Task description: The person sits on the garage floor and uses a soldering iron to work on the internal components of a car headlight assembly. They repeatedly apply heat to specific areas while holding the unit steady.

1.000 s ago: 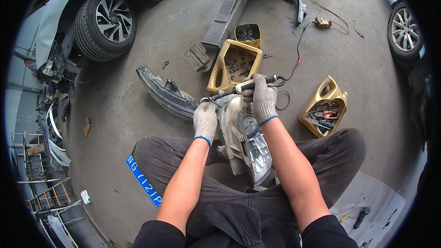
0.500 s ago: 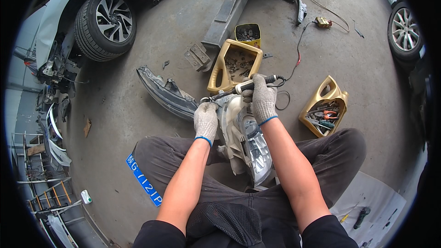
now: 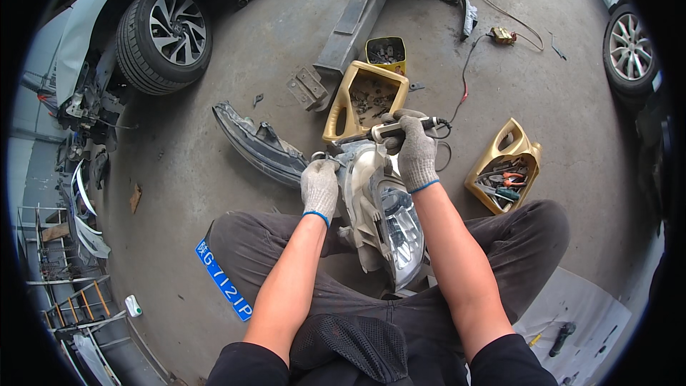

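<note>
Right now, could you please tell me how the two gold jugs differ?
The left jug holds small loose parts; the right jug holds hand tools. The left jug lies beyond the headlight, while the right jug lies near the right knee. Both are gold, with a side cut open.

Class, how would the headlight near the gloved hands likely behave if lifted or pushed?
The headlight would probably feel stiff, as its moulded housing holds a firm shape. Its clear lens looks smooth and glossy, so it may be slippery. Its curved, uneven outline suggests it might rock if pushed.
</note>
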Motion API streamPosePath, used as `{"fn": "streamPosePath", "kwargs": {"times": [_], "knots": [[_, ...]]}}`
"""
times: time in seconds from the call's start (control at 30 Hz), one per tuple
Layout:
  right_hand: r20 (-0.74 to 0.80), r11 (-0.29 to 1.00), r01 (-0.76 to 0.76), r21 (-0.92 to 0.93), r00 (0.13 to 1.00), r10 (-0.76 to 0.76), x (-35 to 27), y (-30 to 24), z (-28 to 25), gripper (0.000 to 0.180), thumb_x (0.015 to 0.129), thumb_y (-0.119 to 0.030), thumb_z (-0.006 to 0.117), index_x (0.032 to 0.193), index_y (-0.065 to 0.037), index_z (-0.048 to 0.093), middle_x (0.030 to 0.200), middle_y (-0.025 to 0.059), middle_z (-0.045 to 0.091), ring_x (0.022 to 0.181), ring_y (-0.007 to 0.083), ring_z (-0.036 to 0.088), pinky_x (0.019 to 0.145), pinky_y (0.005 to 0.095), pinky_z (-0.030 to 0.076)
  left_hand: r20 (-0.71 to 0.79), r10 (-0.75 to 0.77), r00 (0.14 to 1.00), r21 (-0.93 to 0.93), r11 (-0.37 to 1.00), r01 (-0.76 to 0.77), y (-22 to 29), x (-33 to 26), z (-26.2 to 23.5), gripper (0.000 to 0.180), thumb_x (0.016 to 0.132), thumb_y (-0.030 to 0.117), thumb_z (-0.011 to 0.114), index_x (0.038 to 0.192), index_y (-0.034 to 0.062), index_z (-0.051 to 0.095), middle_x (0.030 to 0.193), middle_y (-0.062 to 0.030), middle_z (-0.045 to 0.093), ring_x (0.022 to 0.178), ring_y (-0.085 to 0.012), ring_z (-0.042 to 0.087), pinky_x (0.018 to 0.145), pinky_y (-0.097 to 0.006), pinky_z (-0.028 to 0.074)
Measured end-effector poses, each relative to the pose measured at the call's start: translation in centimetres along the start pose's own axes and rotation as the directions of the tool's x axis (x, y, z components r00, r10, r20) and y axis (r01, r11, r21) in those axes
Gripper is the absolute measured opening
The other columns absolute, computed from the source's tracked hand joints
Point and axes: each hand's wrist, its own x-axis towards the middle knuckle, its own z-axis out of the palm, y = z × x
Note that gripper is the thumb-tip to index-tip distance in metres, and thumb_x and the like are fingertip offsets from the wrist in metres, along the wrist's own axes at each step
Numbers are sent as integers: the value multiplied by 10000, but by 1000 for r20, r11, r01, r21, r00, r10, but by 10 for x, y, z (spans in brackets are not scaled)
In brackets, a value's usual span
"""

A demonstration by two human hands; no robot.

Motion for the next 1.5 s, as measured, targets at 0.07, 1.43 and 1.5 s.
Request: {"fn": "streamPosePath", "kwargs": {"times": [0.07,1.43,1.5], "knots": [[51,1000,17,5,999,-17,2,5,-3,221,893,-113,509,1030,20,621,884,164,708,495,148,597,435,252,476,-14,4,1000,35,999,-3,0,1,0,132,843,147,615,779,35,644,598,-6,521,464,-121,470,439,-293,381],[107,998,-37,-55,993,43,0,4,-3,173,899,-119,532,988,-6,628,849,126,715,529,132,602,462,240,471,-8,-61,998,75,995,61,12,-6,-2,231,834,188,619,901,-16,702,718,-67,621,678,-166,558,653,-326,449],[113,999,-41,-16,993,43,1,5,-5,133,885,-112,563,956,-25,635,836,112,707,546,145,625,467,247,486,-9,-100,995,54,994,100,18,-10,0,231,834,191,621,901,-14,703,713,-67,621,669,-165,557,647,-325,449]]}}
